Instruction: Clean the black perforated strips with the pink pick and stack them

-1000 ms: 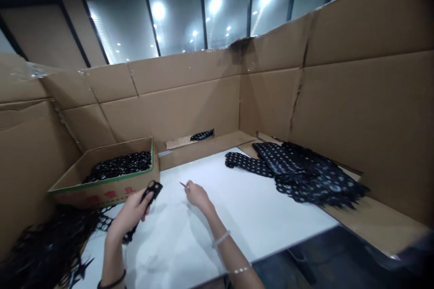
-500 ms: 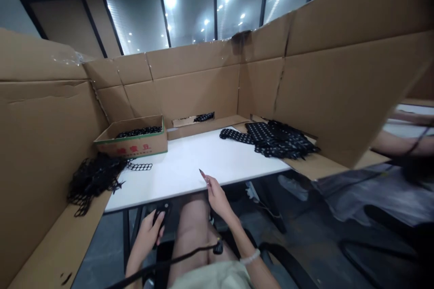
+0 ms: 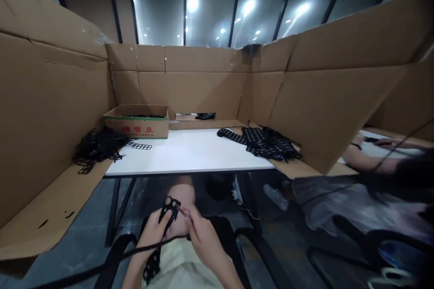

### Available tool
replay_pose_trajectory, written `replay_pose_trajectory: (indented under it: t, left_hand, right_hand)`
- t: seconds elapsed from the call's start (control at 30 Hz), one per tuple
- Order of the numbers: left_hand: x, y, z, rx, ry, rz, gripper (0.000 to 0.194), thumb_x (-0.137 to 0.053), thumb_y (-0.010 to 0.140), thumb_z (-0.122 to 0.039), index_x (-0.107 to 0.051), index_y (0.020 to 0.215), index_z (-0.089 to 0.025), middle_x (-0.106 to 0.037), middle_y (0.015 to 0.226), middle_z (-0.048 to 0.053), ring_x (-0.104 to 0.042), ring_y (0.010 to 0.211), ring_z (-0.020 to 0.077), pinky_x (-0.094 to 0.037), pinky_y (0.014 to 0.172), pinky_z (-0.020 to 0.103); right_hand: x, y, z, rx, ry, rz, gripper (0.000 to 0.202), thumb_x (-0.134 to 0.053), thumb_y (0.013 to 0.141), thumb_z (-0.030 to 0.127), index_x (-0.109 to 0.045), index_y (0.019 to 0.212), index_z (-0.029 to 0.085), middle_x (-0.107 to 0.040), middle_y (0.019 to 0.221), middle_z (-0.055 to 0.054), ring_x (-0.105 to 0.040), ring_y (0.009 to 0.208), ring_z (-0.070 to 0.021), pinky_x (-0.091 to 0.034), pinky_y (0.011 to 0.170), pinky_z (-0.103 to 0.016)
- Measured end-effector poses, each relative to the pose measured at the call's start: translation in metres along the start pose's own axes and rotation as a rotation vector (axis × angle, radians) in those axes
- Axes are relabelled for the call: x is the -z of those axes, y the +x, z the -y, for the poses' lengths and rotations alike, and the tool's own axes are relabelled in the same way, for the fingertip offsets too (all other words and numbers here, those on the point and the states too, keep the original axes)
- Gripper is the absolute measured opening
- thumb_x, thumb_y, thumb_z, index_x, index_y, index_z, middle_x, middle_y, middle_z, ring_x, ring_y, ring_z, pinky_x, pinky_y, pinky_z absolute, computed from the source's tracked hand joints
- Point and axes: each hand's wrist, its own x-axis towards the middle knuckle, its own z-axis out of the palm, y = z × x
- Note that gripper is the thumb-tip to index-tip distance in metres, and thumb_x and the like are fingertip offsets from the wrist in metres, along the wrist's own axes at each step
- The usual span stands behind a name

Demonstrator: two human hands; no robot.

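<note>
Over my lap, my left hand grips a black strip with round holes, its lower end hanging down by my wrist. My right hand pinches a thin pointed tool, whose tip touches or nearly touches the top of the strip. On the white table, a pile of black perforated strips lies at the right. A tangled heap of black mesh is at the left, beside a cardboard box with black pieces inside.
Cardboard walls surround the table on three sides. Another person's arm shows beyond the right wall. A dark cable crosses over my left forearm. Chair armrests flank my lap.
My right hand has moved down and left from the table edge with the tool, up to the strip. My left hand has raised the strip into clearer view. The camera view has shifted.
</note>
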Motion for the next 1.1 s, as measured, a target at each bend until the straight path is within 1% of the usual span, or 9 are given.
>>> replay_pose_trajectory:
  t: [0.07,0.2,0.53,0.7,0.83,0.9,0.97,1.03,1.1]
  left_hand:
    - [0.000,0.005,-0.008,-0.053,0.013,-0.022,0.046,-0.046,0.079,-0.062,-0.049,0.066,-0.018,-0.046,0.046,-0.003,-0.042,0.037,0.0109,-0.033,0.039,0.023]
    - [0.002,0.007,-0.022,-0.061,0.030,-0.068,0.043,-0.043,0.082,-0.059,-0.049,0.070,-0.018,-0.048,0.048,-0.003,-0.042,0.035,0.0103,-0.032,0.038,0.022]
    - [0.000,0.011,-0.030,-0.079,0.094,-0.040,0.040,-0.038,0.086,-0.054,-0.048,0.070,-0.019,-0.050,0.049,-0.003,-0.045,0.035,0.0119,-0.035,0.040,0.023]
    - [0.015,0.024,-0.046,-0.141,0.239,0.003,0.038,-0.031,0.090,-0.049,-0.047,0.073,-0.020,-0.055,0.053,-0.001,-0.048,0.037,0.0124,-0.039,0.045,0.023]
    - [0.035,0.039,-0.066,-0.167,0.390,-0.015,0.036,-0.028,0.091,-0.044,-0.052,0.081,-0.019,-0.057,0.056,-0.001,-0.052,0.041,0.0131,-0.038,0.047,0.023]
    - [0.048,0.045,-0.073,-0.192,0.424,-0.032,0.035,-0.029,0.091,-0.043,-0.053,0.084,-0.019,-0.057,0.057,-0.001,-0.052,0.042,0.0128,-0.038,0.048,0.023]
    - [0.060,0.049,-0.075,-0.197,0.375,-0.052,0.035,-0.031,0.090,-0.045,-0.053,0.086,-0.018,-0.056,0.058,-0.002,-0.051,0.041,0.0121,-0.038,0.047,0.023]
    - [0.072,0.052,-0.070,-0.182,0.256,-0.063,0.038,-0.032,0.089,-0.050,-0.051,0.084,-0.017,-0.054,0.058,-0.002,-0.049,0.041,0.0109,-0.038,0.045,0.022]
    - [0.080,0.054,-0.063,-0.168,0.130,-0.060,0.041,-0.033,0.088,-0.053,-0.048,0.078,-0.017,-0.052,0.058,-0.003,-0.047,0.040,0.0094,-0.037,0.043,0.021]
  right_hand:
    - [0.006,0.007,0.003,0.007,-0.087,0.010,0.038,-0.027,0.095,0.032,-0.053,0.122,0.028,-0.067,0.097,-0.008,-0.064,0.083,-0.0199,-0.042,0.065,-0.023]
    - [0.009,0.012,0.005,0.032,-0.212,0.050,0.039,-0.026,0.096,0.029,-0.051,0.126,0.032,-0.069,0.090,-0.005,-0.065,0.077,-0.0198,-0.037,0.061,-0.023]
    - [0.006,0.028,0.008,0.018,-0.335,0.075,0.039,-0.030,0.095,0.026,-0.050,0.127,0.032,-0.070,0.087,-0.006,-0.065,0.075,-0.0201,-0.034,0.057,-0.023]
    - [0.005,0.045,0.016,0.025,-0.437,0.101,0.040,-0.028,0.095,0.024,-0.044,0.132,0.029,-0.069,0.076,-0.007,-0.065,0.067,-0.0198,-0.035,0.056,-0.024]
    - [0.016,0.068,0.037,0.124,-0.454,0.090,0.038,-0.027,0.095,0.024,-0.047,0.127,0.023,-0.068,0.081,-0.009,-0.065,0.067,-0.0213,-0.037,0.057,-0.026]
    - [0.028,0.082,0.050,0.170,-0.397,0.089,0.036,-0.025,0.095,0.026,-0.052,0.119,0.021,-0.068,0.081,-0.009,-0.064,0.068,-0.0216,-0.038,0.058,-0.027]
    - [0.039,0.096,0.061,0.208,-0.241,0.097,0.035,-0.027,0.096,0.029,-0.051,0.119,0.021,-0.066,0.076,-0.007,-0.062,0.066,-0.0197,-0.039,0.060,-0.026]
    - [0.047,0.109,0.068,0.226,0.029,0.104,0.036,-0.028,0.096,0.033,-0.044,0.127,0.023,-0.061,0.065,-0.001,-0.058,0.057,-0.0156,-0.040,0.058,-0.024]
    - [0.051,0.120,0.071,0.207,0.375,0.098,0.038,-0.029,0.096,0.037,-0.040,0.130,0.025,-0.052,0.054,0.005,-0.049,0.045,-0.0117,-0.038,0.050,-0.021]
